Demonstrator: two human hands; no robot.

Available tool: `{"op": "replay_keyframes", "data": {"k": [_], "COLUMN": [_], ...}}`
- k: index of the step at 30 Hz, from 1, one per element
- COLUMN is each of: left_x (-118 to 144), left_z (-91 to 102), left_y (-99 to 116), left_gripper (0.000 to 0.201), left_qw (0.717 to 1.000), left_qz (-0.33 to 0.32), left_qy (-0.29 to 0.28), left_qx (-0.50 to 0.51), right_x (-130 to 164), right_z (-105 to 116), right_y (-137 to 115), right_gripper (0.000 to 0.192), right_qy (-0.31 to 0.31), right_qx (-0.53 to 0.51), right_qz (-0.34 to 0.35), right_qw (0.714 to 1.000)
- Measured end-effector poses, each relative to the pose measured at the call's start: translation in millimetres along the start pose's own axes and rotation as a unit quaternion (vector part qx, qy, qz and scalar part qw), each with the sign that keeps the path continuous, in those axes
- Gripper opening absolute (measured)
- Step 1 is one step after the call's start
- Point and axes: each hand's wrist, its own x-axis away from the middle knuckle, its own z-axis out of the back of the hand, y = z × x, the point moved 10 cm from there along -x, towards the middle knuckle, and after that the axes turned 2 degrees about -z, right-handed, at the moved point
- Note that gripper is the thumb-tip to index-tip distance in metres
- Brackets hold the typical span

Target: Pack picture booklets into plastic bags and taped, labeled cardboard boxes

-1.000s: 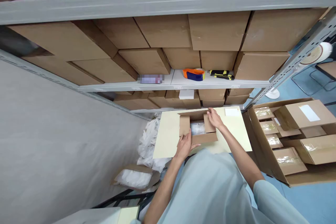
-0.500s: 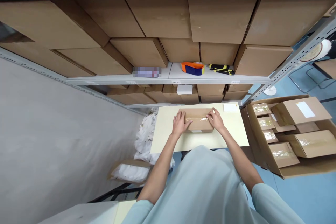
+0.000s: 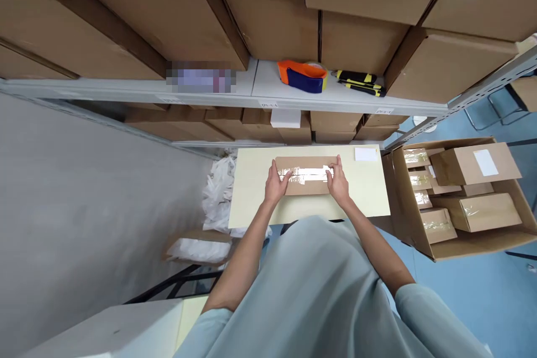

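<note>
A small cardboard box (image 3: 308,185) with shiny clear tape along its top seam lies on the pale yellow tabletop (image 3: 251,190) in front of me. My left hand (image 3: 276,183) grips its left end, thumb on the tape and fingers along the side. At the opposite end my right hand (image 3: 338,183) holds the box the same way, its thumb by the tape's end. Beyond the right hand lies a small white card (image 3: 366,154) on the tabletop.
Large cartons (image 3: 268,28) fill the shelves ahead. On the shelf edge sit an orange and blue tape dispenser (image 3: 302,76) and black-yellow utility knives (image 3: 359,83). An open carton (image 3: 482,249) holding several taped boxes stands right. White plastic bags (image 3: 218,193) lie left.
My right hand has shifted from the tape on top to the box's right end, and both hands now hold its ends. The box's front side no longer shows. My view has tilted downward.
</note>
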Motion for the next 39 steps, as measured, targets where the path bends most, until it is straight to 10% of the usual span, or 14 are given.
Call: {"op": "replay_keyframes", "data": {"k": [39], "left_x": [6.9], "left_z": [-3.9], "left_y": [7.6], "left_gripper": [0.091], "left_qw": [0.998], "left_qz": [0.019], "left_qy": [0.010], "left_qx": [-0.055], "right_x": [-10.4], "right_z": [-0.1], "right_y": [6.7], "right_gripper": [0.046], "right_qy": [-0.038], "right_qx": [0.001], "right_qz": [0.035], "right_qw": [0.999]}}
